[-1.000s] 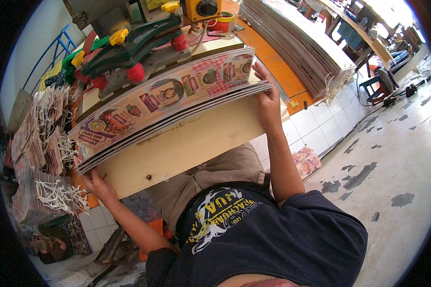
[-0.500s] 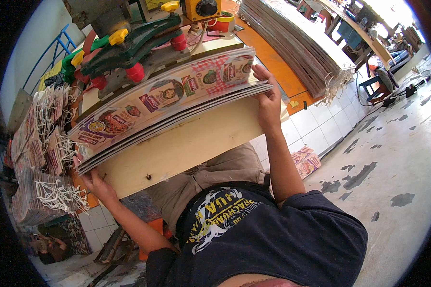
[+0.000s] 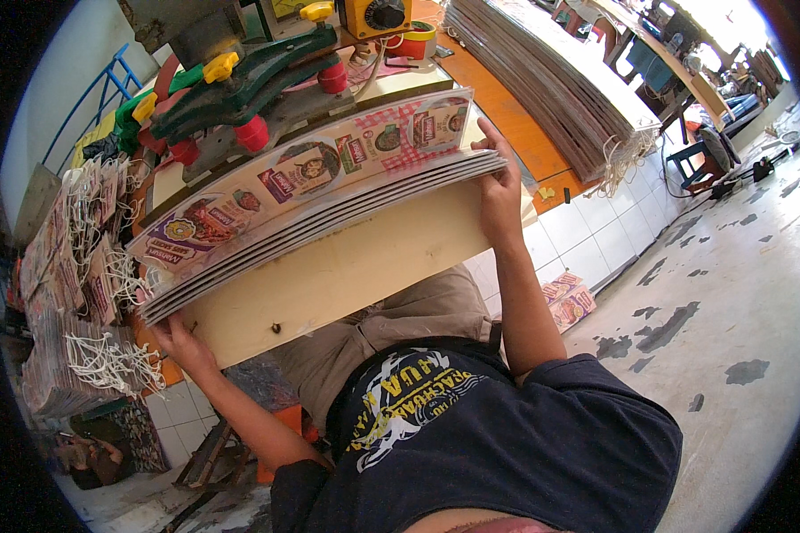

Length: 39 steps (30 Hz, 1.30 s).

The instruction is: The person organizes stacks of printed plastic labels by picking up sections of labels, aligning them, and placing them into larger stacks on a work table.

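Observation:
Both hands hold a stack of thin printed boards (image 3: 329, 234) by its two short ends, above a cream worktop (image 3: 347, 275). The layered pale and dark edges face me. My left hand (image 3: 185, 345) is closed on the lower left end, with some of its fingers hidden by the boards. At the upper right end, my right hand (image 3: 501, 185) grips with its thumb near the front edges and fingers up along the side. Behind those edges rises a colourful printed face (image 3: 293, 173) showing food pictures and a red checked pattern. A dark green machine clamp (image 3: 249, 89) with yellow knobs stands just beyond.
Bundles of printed pieces with white cords (image 3: 80, 266) crowd the left side. A tall stack of boards (image 3: 551, 89) lies on the orange tabletop (image 3: 542, 160) at the right. Behind the clamp are a yellow control box (image 3: 375, 18) and a red tape roll (image 3: 415, 40).
The boards have shifted slightly in my hands. Their front edges now look more evenly fanned, and the left end sits a little farther left. Both hands keep nearly the same places.

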{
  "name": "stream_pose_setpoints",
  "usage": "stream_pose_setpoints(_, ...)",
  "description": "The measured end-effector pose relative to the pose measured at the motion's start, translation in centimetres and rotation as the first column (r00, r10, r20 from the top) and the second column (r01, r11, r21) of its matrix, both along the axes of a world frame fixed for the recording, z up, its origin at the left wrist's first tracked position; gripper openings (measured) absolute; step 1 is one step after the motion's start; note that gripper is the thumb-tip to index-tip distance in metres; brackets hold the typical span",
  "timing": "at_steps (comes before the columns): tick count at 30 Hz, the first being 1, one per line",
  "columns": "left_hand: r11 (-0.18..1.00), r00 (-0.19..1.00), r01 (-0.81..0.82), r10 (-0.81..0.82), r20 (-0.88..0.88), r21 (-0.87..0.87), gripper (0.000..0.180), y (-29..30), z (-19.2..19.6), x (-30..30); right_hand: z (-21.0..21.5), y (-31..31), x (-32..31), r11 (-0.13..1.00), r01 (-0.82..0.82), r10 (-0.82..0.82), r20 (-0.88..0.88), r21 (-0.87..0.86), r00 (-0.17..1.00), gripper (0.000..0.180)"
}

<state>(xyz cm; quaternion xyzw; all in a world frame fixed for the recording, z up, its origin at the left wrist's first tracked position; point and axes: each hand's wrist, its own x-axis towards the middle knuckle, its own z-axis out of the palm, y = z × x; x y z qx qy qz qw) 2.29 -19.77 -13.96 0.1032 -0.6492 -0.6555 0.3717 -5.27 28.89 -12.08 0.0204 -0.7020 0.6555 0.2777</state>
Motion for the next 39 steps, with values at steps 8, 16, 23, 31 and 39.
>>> stream_pose_setpoints(8,0.998,1.000,-0.017,0.018,0.016,-0.056,0.058,0.7,0.6,0.0,-0.2,1.0,-0.6,0.994,-0.100,0.102,0.062,-0.033,0.993,0.067)
stream_pose_setpoints(16,1.000,1.000,-0.005,0.006,0.027,-0.019,0.055,0.3,0.3,0.2,0.5,2.1,-0.5,0.980,-0.191,0.184,0.129,0.049,0.974,0.066)
stream_pose_setpoints(23,0.994,0.997,-0.052,0.057,0.050,-0.092,0.056,1.2,1.2,0.2,-0.6,2.1,-0.7,0.978,-0.193,0.199,0.084,-0.079,0.976,0.047)
stream_pose_setpoints(31,0.997,0.991,-0.047,0.054,0.121,-0.064,0.057,-0.9,-0.1,-0.3,-0.6,1.1,-1.0,0.987,-0.096,0.106,0.072,-0.130,0.992,0.049)
stream_pose_setpoints(39,0.991,0.967,0.065,-0.033,0.252,-0.120,0.053,-0.4,4.3,-1.5,1.0,2.0,-2.6,0.980,-0.198,0.191,0.149,0.034,0.970,0.053)
